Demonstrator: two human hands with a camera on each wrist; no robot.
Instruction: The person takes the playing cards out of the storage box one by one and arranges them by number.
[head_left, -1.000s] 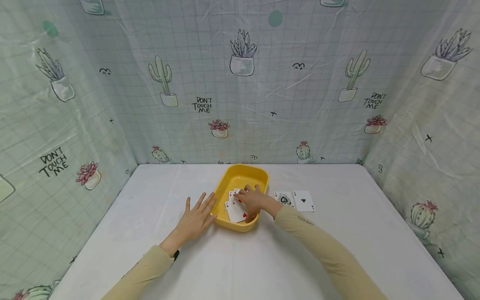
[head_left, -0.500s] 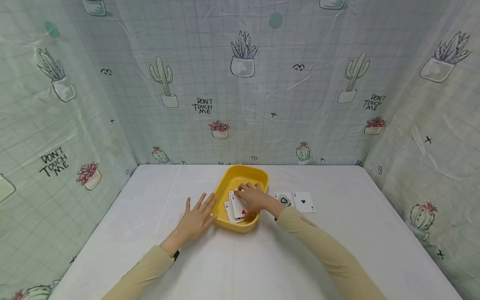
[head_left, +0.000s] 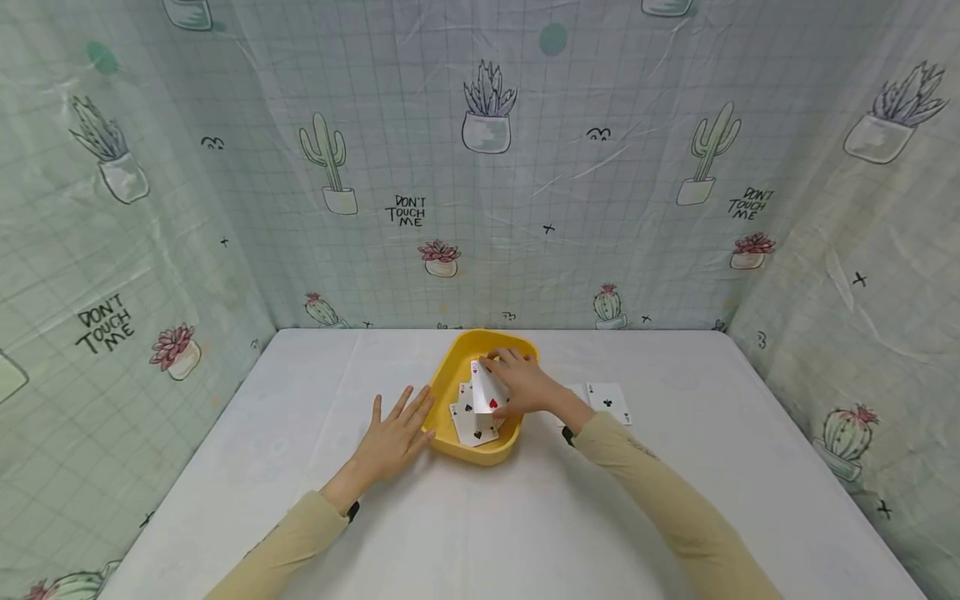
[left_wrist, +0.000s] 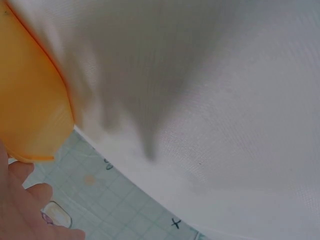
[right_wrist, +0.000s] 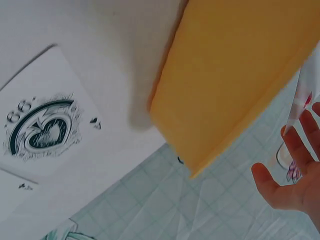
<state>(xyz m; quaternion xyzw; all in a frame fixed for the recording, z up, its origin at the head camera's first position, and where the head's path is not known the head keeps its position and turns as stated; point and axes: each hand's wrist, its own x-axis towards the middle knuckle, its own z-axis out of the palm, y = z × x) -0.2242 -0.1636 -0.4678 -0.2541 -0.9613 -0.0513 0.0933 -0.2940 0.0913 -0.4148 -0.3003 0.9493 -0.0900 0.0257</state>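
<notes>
Playing cards, loose lot, faces showing.
Cactus-print cloth, hung at back and sides. White counter, below. Yellow tray, rounded corners, on the counter near its back edge. Left hand: fingers straight and spread, holding nothing, at the tray's left side. Right hand: over the tray, apart from the left, thumb and fingers pinching a bowed card with red heart pips, held above the others. Overlapping cards with black pips, on the tray floor. Ace of spades and ace of clubs, side by side on the counter, right of the tray.
</notes>
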